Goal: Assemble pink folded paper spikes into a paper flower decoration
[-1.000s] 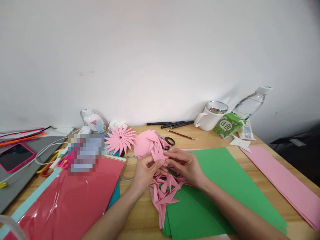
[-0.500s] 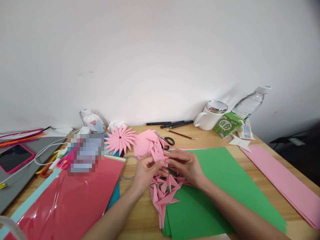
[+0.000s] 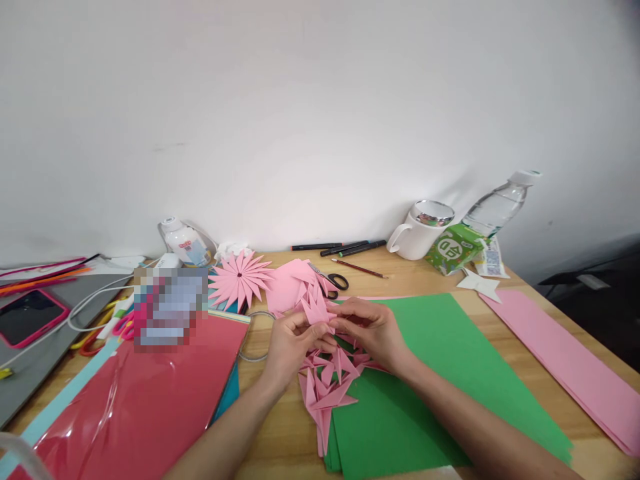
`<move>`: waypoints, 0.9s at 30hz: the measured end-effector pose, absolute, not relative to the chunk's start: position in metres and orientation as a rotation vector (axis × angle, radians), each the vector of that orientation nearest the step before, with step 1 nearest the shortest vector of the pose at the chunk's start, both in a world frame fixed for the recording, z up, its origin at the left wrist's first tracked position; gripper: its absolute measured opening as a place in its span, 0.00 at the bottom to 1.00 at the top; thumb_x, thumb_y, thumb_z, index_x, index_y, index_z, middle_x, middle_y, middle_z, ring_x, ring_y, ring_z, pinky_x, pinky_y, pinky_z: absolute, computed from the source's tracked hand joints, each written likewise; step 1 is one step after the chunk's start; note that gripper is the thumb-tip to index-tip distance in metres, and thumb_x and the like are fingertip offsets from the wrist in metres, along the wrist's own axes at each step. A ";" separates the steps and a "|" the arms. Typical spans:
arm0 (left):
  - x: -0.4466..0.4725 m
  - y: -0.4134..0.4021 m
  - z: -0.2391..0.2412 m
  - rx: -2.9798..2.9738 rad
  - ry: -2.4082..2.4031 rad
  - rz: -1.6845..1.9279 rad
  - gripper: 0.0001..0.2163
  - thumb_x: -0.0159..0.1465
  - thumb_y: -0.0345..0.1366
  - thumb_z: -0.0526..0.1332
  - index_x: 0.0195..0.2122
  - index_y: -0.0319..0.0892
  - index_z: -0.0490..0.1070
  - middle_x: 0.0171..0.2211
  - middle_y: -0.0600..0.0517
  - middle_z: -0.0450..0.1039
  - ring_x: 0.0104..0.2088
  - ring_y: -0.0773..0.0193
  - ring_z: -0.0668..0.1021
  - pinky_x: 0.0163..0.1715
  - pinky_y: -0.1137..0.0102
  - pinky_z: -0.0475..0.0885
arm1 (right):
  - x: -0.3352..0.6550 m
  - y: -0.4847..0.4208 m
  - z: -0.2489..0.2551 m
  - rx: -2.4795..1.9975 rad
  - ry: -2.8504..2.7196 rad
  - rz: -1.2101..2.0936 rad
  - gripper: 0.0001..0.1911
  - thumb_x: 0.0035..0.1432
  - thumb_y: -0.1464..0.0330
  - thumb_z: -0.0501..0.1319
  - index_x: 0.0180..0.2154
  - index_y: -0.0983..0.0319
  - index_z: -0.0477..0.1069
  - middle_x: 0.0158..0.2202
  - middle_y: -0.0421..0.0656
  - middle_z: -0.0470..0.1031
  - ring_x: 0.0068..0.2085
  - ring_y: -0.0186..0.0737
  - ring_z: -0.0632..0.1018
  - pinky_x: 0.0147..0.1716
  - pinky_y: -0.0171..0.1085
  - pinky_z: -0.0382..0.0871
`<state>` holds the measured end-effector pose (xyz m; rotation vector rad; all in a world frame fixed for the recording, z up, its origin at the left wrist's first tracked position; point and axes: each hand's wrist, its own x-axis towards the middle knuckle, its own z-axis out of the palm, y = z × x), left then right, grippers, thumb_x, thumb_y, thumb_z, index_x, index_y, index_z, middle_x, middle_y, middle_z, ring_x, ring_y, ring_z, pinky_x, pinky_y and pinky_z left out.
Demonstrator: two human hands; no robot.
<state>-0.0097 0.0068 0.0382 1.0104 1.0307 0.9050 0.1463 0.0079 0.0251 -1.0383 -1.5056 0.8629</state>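
Pale wood table (image 3: 280, 433) under a plain white wall fills my head-camera feed. Over its middle both hands meet on one folded pink piece (image 3: 316, 308), held just above the surface. The left hand (image 3: 293, 347) pinches its left edge between thumb and fingers, and the right hand (image 3: 373, 330) is closed on its right edge, so both are clamped on the same piece.

Directly under the grip lies a pile of pink folded points (image 3: 330, 383), partly on the bare wood and partly overlapping the green paper (image 3: 440, 360) that spreads to the right of the grip. Just behind the grip I see loose pink paper and black-handled scissors (image 3: 336, 281). Behind and to the left sits a pink paper flower (image 3: 240, 279). Left of the grip lies a red sheet (image 3: 150, 393) in glossy wrap.

Well beyond the grip to the right, near the wall, stand a white mug (image 3: 420, 233) and a water bottle (image 3: 497, 207), with a green packet (image 3: 453, 248) between them. Markers (image 3: 345, 248) lie along the wall, and pink strips (image 3: 575, 367) run along the far right edge.
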 end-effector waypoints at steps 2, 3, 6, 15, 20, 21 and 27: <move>-0.009 0.006 0.040 1.037 1.042 0.912 0.15 0.50 0.46 0.65 0.28 0.38 0.72 0.24 0.50 0.77 0.23 0.61 0.79 0.25 0.68 0.75 | 0.148 0.008 0.027 -1.059 -1.528 0.826 0.07 0.49 0.67 0.65 0.33 0.61 0.78 0.26 0.43 0.76 0.27 0.35 0.75 0.26 0.33 0.69; -0.009 0.006 0.040 1.060 1.044 0.913 0.13 0.51 0.45 0.64 0.28 0.38 0.72 0.25 0.50 0.77 0.24 0.61 0.79 0.26 0.68 0.75 | 0.148 0.008 0.028 -1.061 -1.546 0.797 0.06 0.49 0.67 0.65 0.32 0.61 0.77 0.26 0.43 0.76 0.27 0.36 0.75 0.26 0.33 0.69; -0.011 0.006 0.038 1.230 1.084 0.977 0.09 0.55 0.40 0.62 0.27 0.40 0.74 0.26 0.51 0.77 0.26 0.61 0.79 0.27 0.68 0.75 | 0.148 0.007 0.030 -1.017 -1.633 0.651 0.04 0.51 0.68 0.64 0.31 0.60 0.76 0.28 0.44 0.77 0.29 0.37 0.76 0.28 0.35 0.70; -0.022 0.000 0.036 2.321 0.889 1.615 0.14 0.61 0.22 0.52 0.41 0.40 0.74 0.35 0.47 0.76 0.36 0.67 0.78 0.36 0.75 0.73 | 0.151 -0.001 0.030 -0.666 -1.858 0.195 0.16 0.53 0.81 0.58 0.42 0.60 0.71 0.36 0.48 0.76 0.40 0.41 0.76 0.38 0.40 0.74; -0.022 -0.002 0.038 2.405 0.877 1.596 0.14 0.61 0.22 0.52 0.42 0.41 0.73 0.35 0.48 0.76 0.36 0.67 0.78 0.37 0.74 0.73 | 0.152 -0.003 0.034 -0.613 -1.889 0.138 0.16 0.54 0.80 0.56 0.43 0.60 0.71 0.36 0.49 0.77 0.40 0.42 0.77 0.37 0.42 0.74; -0.022 -0.001 0.038 2.393 0.884 1.593 0.14 0.61 0.22 0.52 0.42 0.41 0.73 0.35 0.48 0.76 0.36 0.67 0.78 0.37 0.75 0.73 | 0.153 -0.003 0.035 -0.614 -1.896 0.134 0.16 0.54 0.80 0.56 0.43 0.60 0.71 0.35 0.49 0.77 0.40 0.42 0.77 0.37 0.42 0.74; -0.021 -0.001 0.037 2.312 0.904 1.580 0.13 0.61 0.22 0.52 0.39 0.41 0.74 0.34 0.48 0.76 0.35 0.67 0.78 0.35 0.75 0.73 | 0.153 -0.003 0.036 -0.604 -1.908 0.134 0.14 0.54 0.81 0.57 0.41 0.63 0.71 0.35 0.50 0.76 0.39 0.40 0.77 0.37 0.39 0.75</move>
